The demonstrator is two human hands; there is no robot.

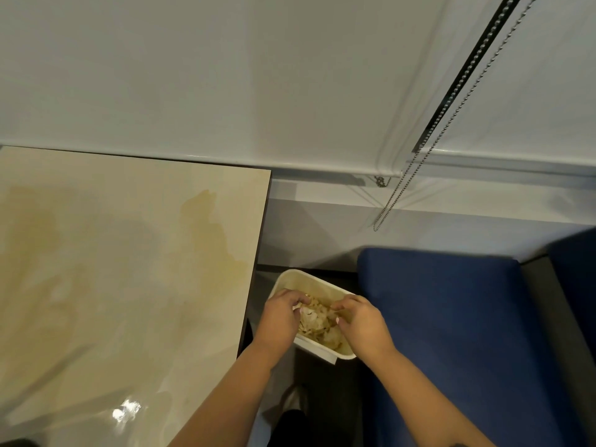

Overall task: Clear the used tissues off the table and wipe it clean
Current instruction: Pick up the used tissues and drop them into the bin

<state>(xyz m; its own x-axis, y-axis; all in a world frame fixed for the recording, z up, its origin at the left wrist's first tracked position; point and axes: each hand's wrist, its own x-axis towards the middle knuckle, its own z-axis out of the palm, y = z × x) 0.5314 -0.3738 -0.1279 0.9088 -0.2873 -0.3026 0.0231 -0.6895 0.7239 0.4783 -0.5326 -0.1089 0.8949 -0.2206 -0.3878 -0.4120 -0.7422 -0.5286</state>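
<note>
The used tissues (317,321) lie crumpled and stained brownish inside a small white bin (298,279), which stands on the floor just beside the right edge of the table (135,253). They fill the bin's middle, a pale wad on top and darker scraps round it.

Both hands are over the bin's mouth. The left hand (280,314) reaches in from the bin's near-left side, its fingers curled down with the tips at the wad; whether they pinch a tissue or only touch it I cannot tell, since the fingertips are partly lost among the paper. The right hand (359,321) comes in from the bin's near-right side, fingers likewise bent toward the tissues, and its hold is equally unclear. The 2 hands are near each other but apart, with the wad between them.

Left of the bin, the table top is pale beige and glossy, with a yellowish wet-looking stain (209,233) spread across it toward the bin's side and a fainter one further left. Right of the bin is a dark blue cushioned seat (451,333). Beyond the bin runs a white ledge below a white roller blind (258,75), whose bead chain (416,166) hangs down to the bin's far right.
</note>
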